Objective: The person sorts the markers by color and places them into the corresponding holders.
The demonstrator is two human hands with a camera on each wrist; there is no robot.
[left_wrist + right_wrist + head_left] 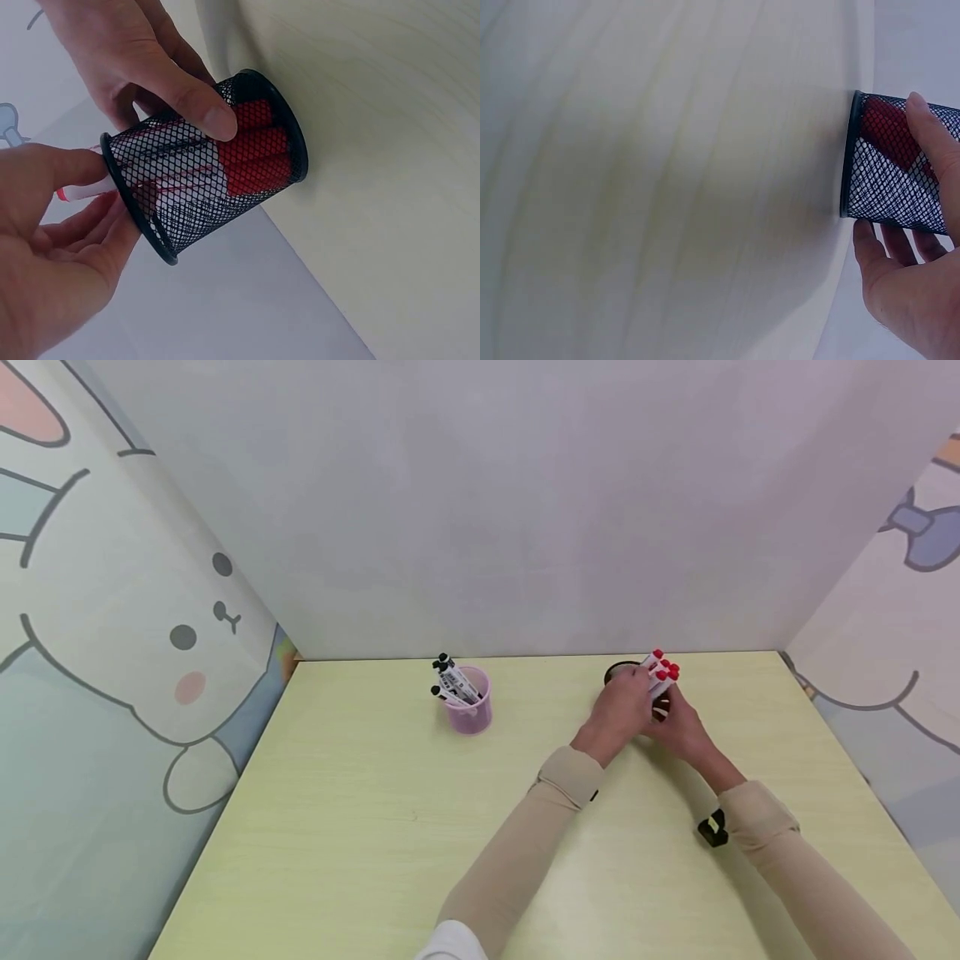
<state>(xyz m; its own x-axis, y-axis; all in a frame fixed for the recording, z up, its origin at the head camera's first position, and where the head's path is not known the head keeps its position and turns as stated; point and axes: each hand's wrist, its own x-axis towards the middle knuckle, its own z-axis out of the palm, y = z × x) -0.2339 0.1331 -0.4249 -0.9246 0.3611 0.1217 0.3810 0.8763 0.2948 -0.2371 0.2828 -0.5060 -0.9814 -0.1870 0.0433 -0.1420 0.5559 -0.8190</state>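
A black mesh pen holder (217, 161) stands on the table near the back wall. My right hand (684, 727) grips its side, thumb across the mesh in the left wrist view. Red-and-white markers (662, 670) poke out of its top, their red ends up. Through the mesh, red caps show near the base. My left hand (618, 706) is at the rim, where its thumb and fingers pinch the markers in the left wrist view. The lower part of the holder is largely hidden behind both hands in the head view.
To the left on the pale yellow table (337, 827) stands a pink cup (470, 720). Several white markers with black ends (454, 680) lean in it. A grey wall (487, 527) rises behind the table, with cartoon-printed panels on both sides.
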